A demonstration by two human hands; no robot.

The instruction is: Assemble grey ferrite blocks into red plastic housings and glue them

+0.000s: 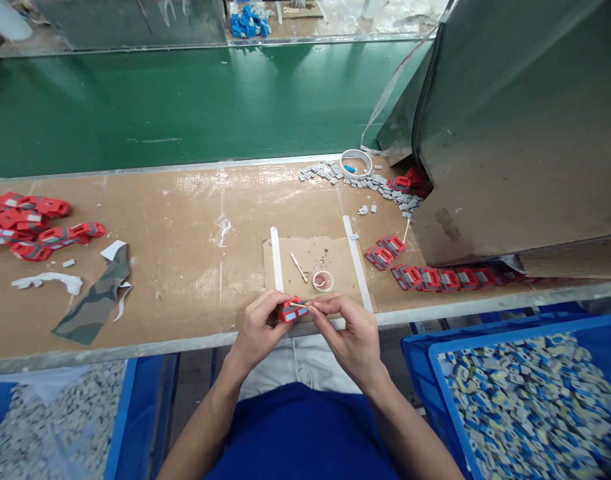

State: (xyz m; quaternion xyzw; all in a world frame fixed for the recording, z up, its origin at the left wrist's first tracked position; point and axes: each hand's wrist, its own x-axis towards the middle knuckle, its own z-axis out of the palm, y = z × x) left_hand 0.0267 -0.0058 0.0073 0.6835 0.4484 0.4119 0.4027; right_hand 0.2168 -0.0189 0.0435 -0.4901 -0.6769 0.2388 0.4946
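My left hand (pixel 262 327) grips a small red toy car (pixel 287 312) with grey and pale blue parts, near the table's front edge. Pinched between the fingers of my right hand (pixel 346 333) is a thin wooden stick (pixel 299 305), its far end against the top of the car. Just beyond my hands a small round cup (pixel 323 281) with a little reddish content stands on a taped-down cardboard sheet (pixel 313 248). A second stick (pixel 299 267) lies on that sheet, left of the cup. Whether the held stick has a cotton tip cannot be made out.
Red cars (pixel 455 279) line the front edge at right; more red cars (pixel 25 223) are heaped at left. Grey pieces (pixel 385 187) lie around a tape roll (pixel 356 163). A large panel (pixel 525 133) blocks the right. Blue bins (pixel 438 373) flank me. Beyond runs a green belt (pixel 185 107).
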